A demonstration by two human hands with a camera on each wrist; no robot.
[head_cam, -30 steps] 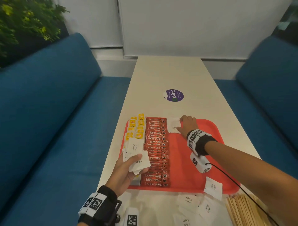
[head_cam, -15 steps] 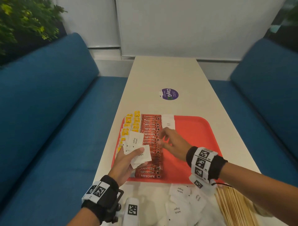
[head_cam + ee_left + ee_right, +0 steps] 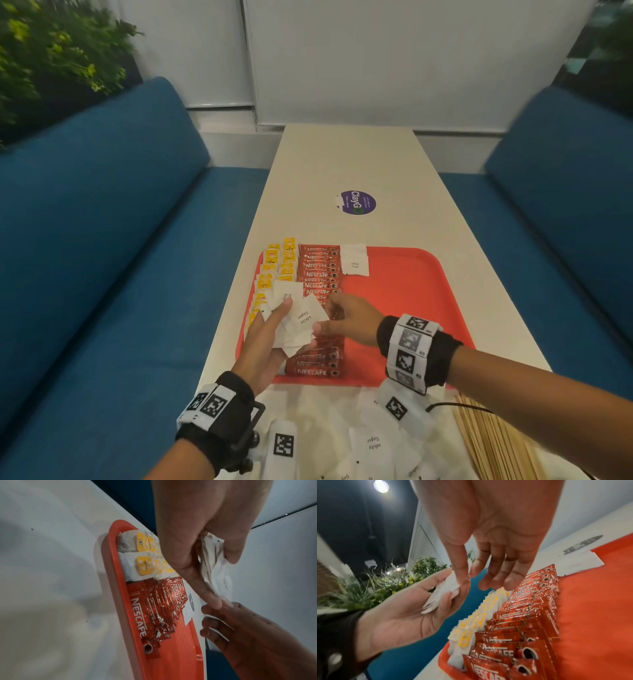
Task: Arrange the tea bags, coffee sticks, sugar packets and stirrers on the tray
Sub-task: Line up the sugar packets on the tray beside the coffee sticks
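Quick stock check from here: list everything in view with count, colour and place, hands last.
tray: one, red, near end of table
tea bags: many, yellow tags, tray's left edge
coffee sticks: many, red, beside tea bags
sugar packet: one, white, tray's far edge
loose sugar packets: several, white, table before tray
stirrers: bundle, wooden, table near right
sticker: one, purple, mid-table
left hand: holds fanned sugar packets
right hand: touching those packets

Evenly lit, soft indoor light; faint shadows. Bright round ceiling lamp point(image 3: 381, 486) flaring in right wrist view. Wide-angle bending at edges. Wrist views blurred up close; white desk point(image 3: 42, 574) washed out.
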